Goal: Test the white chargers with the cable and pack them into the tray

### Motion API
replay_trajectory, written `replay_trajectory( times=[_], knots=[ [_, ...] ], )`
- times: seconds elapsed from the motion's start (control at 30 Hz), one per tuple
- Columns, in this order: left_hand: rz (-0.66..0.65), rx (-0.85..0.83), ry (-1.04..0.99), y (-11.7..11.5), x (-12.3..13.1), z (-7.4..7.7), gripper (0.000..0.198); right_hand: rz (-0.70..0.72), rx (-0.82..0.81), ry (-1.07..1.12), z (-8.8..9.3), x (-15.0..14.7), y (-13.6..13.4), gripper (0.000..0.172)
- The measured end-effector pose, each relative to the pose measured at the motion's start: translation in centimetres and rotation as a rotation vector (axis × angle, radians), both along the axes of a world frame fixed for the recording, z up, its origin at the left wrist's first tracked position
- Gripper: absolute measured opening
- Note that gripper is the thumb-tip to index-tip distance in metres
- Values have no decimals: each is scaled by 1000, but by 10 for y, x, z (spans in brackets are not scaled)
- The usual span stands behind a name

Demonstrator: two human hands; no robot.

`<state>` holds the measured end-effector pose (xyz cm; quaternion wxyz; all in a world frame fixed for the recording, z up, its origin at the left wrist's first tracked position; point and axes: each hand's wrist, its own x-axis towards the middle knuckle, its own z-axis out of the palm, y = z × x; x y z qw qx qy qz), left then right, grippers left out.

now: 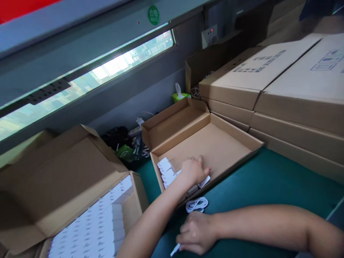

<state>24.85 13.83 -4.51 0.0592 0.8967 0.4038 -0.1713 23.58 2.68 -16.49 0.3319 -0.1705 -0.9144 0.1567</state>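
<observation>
My left hand [195, 170] reaches into a shallow open cardboard box [228, 141], its fingers apart. It hovers over or touches small white blocks [164, 165] lined along the box's near left side; another white block [204, 181] shows just below the thumb. Whether the hand touches that one I cannot tell. My right hand [197, 233] is closed on a white cable, whose slim plug end [175, 249] sticks out below the fingers. The cable's coiled part [197, 204] lies on the green table just above this hand, by the box's front edge.
At lower left, an open carton [140, 191] holds rows of white blocks, its lid [59, 179] raised. Large closed cartons [298, 96] are stacked on the right. Behind the box are a green tissue pack [180, 96] and dark bags [116, 138]. The green table [282, 179] runs beneath.
</observation>
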Motion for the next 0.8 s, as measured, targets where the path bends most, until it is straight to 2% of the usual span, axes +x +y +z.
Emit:
replay_trajectory(
  times=[0.1,0.13,0.23,0.3,0.37,0.47,0.6,0.67,0.8],
  knots=[
    [-11,72,-253,4,-31,8,52,-10,-11,11,2,2,-1,21],
    [-5,148,-408,6,-49,9,44,-16,-13,13,2,2,-2,20],
    [179,491,-711,15,-121,10,26,-24,-21,11,3,2,-2,19],
    [350,743,-722,21,-176,7,24,-22,-28,1,3,2,-2,19],
    [489,899,-554,24,-225,1,24,-26,-34,-14,2,2,-2,19],
    [533,879,-443,23,-277,-9,28,-31,-36,-35,2,3,-3,19],
    [474,687,-293,20,-305,-22,39,-28,-38,-46,4,4,-3,19],
    [426,619,-218,19,-308,-26,45,-26,-41,-56,6,4,-3,18],
    [328,573,90,18,-307,-30,54,-21,-47,-75,7,5,-3,19]
  ],
)
